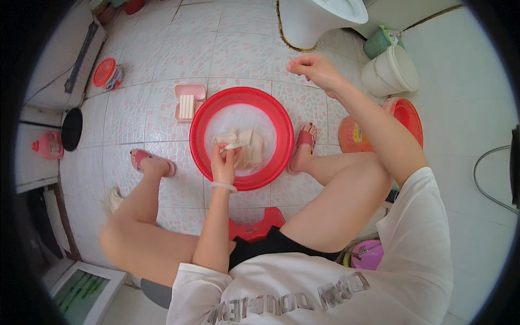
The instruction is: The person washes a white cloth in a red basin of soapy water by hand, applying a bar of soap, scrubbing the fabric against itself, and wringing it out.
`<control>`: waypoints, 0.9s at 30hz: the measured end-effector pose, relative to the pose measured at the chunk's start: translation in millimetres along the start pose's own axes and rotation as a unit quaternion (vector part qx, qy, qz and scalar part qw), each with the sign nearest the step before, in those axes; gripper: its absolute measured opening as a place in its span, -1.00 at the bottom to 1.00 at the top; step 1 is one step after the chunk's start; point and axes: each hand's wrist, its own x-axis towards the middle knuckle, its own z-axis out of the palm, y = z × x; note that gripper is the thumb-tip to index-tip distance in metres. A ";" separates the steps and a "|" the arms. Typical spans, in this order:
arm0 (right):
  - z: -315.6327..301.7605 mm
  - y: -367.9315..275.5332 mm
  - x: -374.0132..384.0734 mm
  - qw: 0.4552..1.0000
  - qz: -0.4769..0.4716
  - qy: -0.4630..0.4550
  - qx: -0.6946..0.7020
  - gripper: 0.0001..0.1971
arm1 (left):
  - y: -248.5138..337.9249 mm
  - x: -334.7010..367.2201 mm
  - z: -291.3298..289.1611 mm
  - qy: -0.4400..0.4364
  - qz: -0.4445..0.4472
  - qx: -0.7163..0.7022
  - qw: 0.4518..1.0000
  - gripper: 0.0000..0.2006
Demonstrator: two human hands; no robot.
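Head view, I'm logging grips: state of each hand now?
Left hand: closed, holding the pale cloth in the red basin.
Right hand: loosely curled, nothing visibly held; cannot tell if shut.

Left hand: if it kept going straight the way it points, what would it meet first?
The left hand would likely meet more of the crumpled beige cloth it holds, inside the round red basin, though depth is unclear.

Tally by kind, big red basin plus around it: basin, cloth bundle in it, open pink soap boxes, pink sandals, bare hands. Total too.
Big red basin: 1
Cloth bundle: 1
Open pink soap box: 1
Pink sandals: 2 (left sandal, right sandal)
Hands: 2 (left hand, right hand)
Total: 7
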 end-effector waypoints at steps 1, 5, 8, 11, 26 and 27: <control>-5.3 13.0 8.7 1.000 0.003 0.004 0.007 -0.76 | -4.3 1.4 1.3 -0.007 0.005 0.012 1.000 -0.89; -19.7 89.3 44.9 0.999 0.029 0.027 0.028 -0.77 | -9.9 11.2 14.5 -0.020 0.035 0.056 0.998 -0.87; -16.2 168.2 63.1 0.997 0.045 0.052 0.046 -0.78 | -18.8 16.2 14.2 -0.036 0.011 0.093 0.995 -0.87; -7.4 249.5 65.1 0.994 0.086 0.070 0.022 -0.79 | -24.3 15.8 14.7 -0.043 -0.009 0.075 0.996 -0.87; 29.1 377.8 31.0 0.965 -0.006 -0.037 -0.260 -0.93 | -24.0 32.4 22.5 -0.049 -0.064 0.098 0.992 -0.87; 29.1 377.9 28.1 0.955 -0.038 -0.061 -0.288 -0.95 | -25.6 32.6 22.5 -0.050 -0.066 0.099 0.992 -0.87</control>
